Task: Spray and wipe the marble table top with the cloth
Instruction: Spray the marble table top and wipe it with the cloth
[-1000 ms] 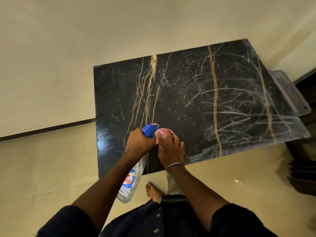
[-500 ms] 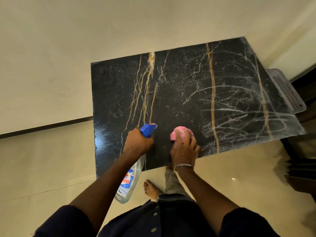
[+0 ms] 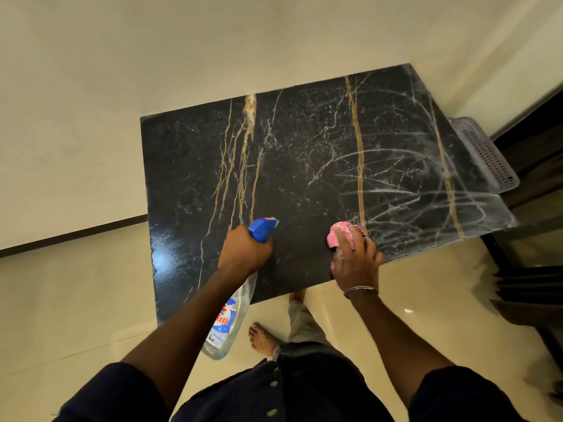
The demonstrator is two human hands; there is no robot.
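Hidden inside the left hand [image 3: 243, 254]: neck and trigger of the clear plastic spray bottle with a blue head [image 3: 229, 324]. Label part-covered by the forearm; print too small to read. Most of the bunched pink cloth [image 3: 340, 234] buried under the right hand [image 3: 355, 263], itself slightly blurred. Underside of the black gold-veined marble table top [image 3: 304, 166] out of sight. Near end of the grey perforated plastic tray [image 3: 484, 153], upper right, behind the table corner. Dark furniture [image 3: 530, 287] cut by the right edge; kind unclear. Dark sleeves [image 3: 122, 394] cut off at the bottom edge. One bare foot [image 3: 297, 296], lower centre, half under the table's near edge.
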